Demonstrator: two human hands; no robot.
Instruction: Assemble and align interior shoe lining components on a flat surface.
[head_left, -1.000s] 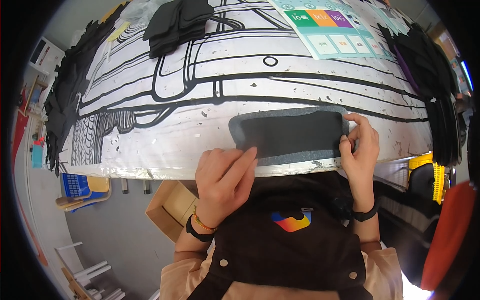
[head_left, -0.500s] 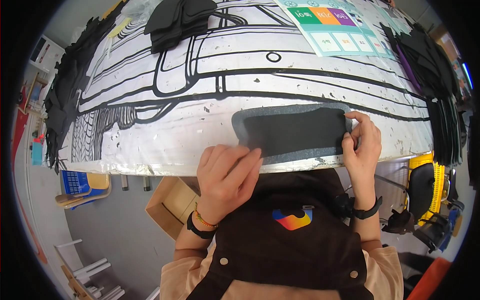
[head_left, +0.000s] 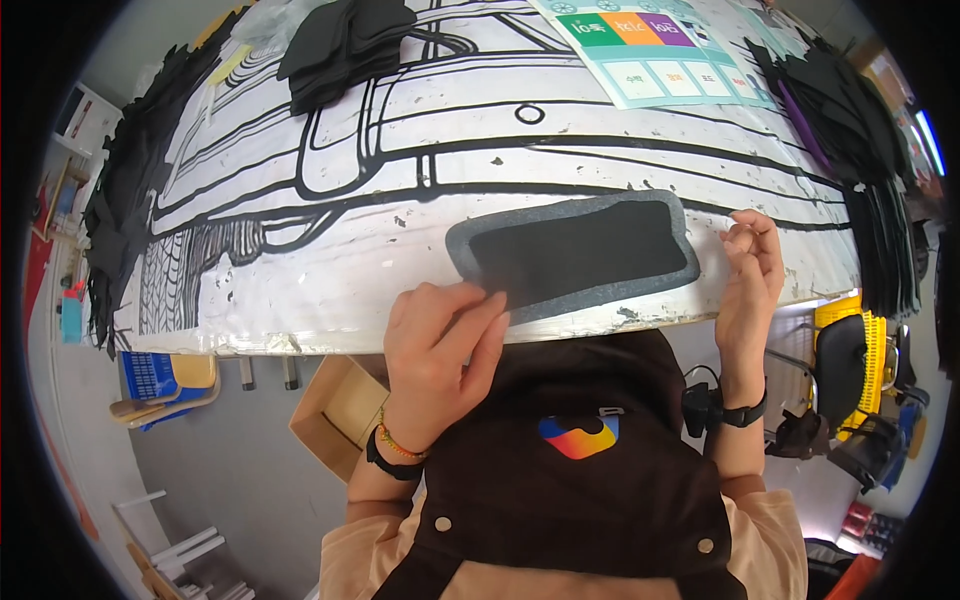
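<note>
Has released grey-bordered black sheet (head_left: 595,245) with right hand (head_left: 752,268), fingers loosely curled. Pinches its corner by desk's (head_left: 330,290) near edge with left hand (head_left: 438,345) alone.

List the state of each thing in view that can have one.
Grey-bordered black piece: lying flat.
Left hand: fingers bent, at the piece's near-left corner.
Right hand: loosely curled, apart from the piece.
Black stack: piled unevenly.
Printed sheet: lying flat.
Brown box: open.
Black pieces at right: heaped.
</note>
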